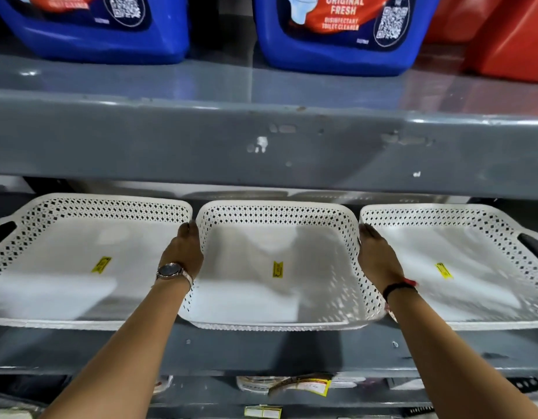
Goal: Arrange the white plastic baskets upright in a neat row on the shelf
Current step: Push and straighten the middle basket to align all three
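Observation:
Three white perforated plastic baskets stand upright side by side on the grey shelf (261,349). Each has a yellow sticker on its floor. My left hand (184,252) grips the left wall of the middle basket (277,297), fingers curled over its rim. On the opposite wall of that basket rests my right hand (376,258), fingers over the rim. The left basket (65,282) and the right basket (473,282) touch or nearly touch the middle one. All three overhang the shelf's front edge slightly.
A grey upper shelf (261,146) hangs low over the baskets' back ends. Two blue toilet-cleaner jugs (337,40) and a red container (503,34) stand on it. Below, a lower shelf holds packaged goods with a yellow label (310,385).

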A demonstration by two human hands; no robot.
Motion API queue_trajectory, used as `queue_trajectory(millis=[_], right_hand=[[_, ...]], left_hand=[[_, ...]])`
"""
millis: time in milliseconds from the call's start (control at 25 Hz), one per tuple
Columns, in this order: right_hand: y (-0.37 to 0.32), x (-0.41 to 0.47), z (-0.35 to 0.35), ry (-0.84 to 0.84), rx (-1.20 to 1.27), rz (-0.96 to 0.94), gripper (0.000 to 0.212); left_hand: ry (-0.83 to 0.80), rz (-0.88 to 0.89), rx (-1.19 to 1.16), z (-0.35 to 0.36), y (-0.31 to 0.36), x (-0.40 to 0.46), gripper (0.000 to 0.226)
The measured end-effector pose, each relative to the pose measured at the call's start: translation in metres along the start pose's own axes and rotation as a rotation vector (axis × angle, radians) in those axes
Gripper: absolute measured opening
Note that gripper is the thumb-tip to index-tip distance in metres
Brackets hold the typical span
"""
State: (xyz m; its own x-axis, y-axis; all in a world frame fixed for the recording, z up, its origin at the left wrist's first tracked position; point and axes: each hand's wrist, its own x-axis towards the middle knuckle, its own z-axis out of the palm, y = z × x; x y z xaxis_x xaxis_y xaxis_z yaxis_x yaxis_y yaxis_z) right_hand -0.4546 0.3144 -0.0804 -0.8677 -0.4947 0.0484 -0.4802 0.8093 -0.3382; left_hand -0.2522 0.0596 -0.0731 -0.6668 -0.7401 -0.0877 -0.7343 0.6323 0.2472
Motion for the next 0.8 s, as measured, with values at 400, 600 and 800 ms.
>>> queue_trajectory(millis=[400,600,800], right_hand=[[-0.003,0.007,-0.001,0.01,0.015,0.029,0.056],[-0.003,-0.004,-0.002,-0.005,0.028,0.024,0.06],[-0.001,-0.015,-0.002,-0.011,0.032,0.03,0.06]], left_hand=[[0.14,-0.011,-0.17,0.003,0.004,0.009,0.043],[0.12,-0.03,-0.187,0.004,-0.001,0.001,0.047],[0.092,-0.047,-0.184,0.003,-0.001,-0.013,0.057]])
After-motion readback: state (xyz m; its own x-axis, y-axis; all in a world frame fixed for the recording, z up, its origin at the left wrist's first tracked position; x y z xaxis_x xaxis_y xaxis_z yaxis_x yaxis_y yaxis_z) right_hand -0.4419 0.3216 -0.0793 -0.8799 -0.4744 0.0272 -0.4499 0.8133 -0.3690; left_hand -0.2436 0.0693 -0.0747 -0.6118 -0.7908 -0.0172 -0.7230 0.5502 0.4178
